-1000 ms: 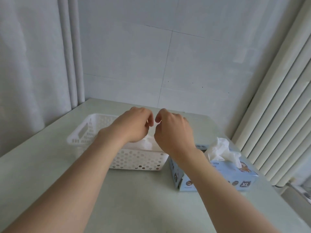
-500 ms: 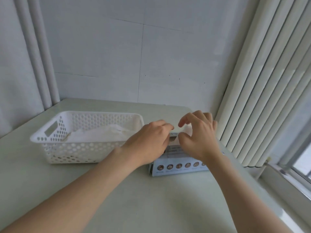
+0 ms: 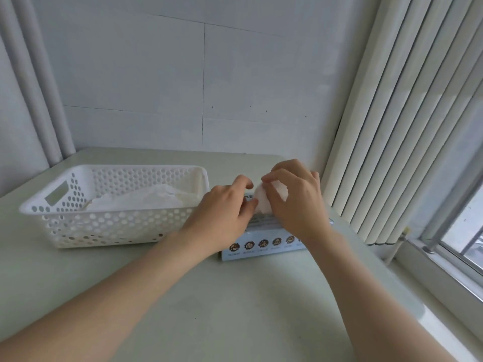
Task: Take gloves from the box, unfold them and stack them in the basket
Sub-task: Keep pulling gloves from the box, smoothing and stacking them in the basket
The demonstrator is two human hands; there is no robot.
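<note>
Glove (image 3: 263, 203): a white crumpled wad, up just above the box (image 3: 261, 247), between both hands, well short of the basket (image 3: 109, 170).

Right hand (image 3: 296, 205) has it, with curled fingers pinching the top of the wad. Left hand (image 3: 222, 211) has its thumb against the glove's left edge and its index finger lifted clear. We can't tell whether it actually grips.

As we read it, the step in hand is pulling the glove free and starting the unfold. To do that well:
- Get a second pinch with the left hand on the opposite edge, then draw the hands apart sideways. Thin film should open with a light pull, so we shouldn't yank.
- Watch the box. It looks light and may lift or slide with the glove, and a following glove may trail out.
- Flatten it fully before carrying it over, then lay it on the stacked gloves (image 3: 136, 200) with edges lined up.

Basket sits left of the box on the table (image 3: 235, 309); we can't tell if they touch. The blind (image 3: 405, 126) and window (image 3: 465, 231) are on the right.

Hidden or unclear:
- The hands cover the box opening and most of its top, so the remaining stock is unknown.
- Cuff and finger ends of the glove can't be told apart.
- The stack count in the basket is unreadable, and the near wall blocks its lower part.
- The box print is too small to read.
</note>
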